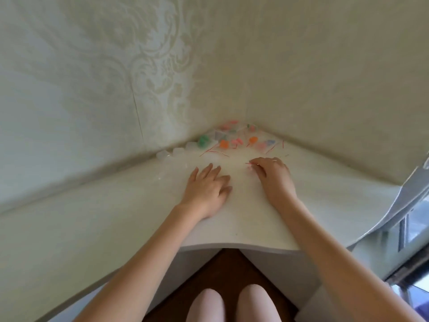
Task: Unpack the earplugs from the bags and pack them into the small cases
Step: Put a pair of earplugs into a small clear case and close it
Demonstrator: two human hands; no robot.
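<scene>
My left hand (209, 187) lies flat on the white corner table (325, 189), fingers spread and holding nothing. To its right, my right hand (271, 173) curls its fingers around a small clear bag with pink earplugs (249, 167), pinching a thin red strip at its top. Further back in the corner lie several clear bags of coloured earplugs (236, 140): orange, pink, green and blue ones. Thin red strips (213, 152) are scattered in front of them. A row of small translucent cases (176, 152) stands along the left wall.
Patterned wallpaper walls (116, 89) close the table on the left and right. A window frame and a silvery curtain (394, 210) are at the right edge. My knees (229, 305) show under the table's front edge.
</scene>
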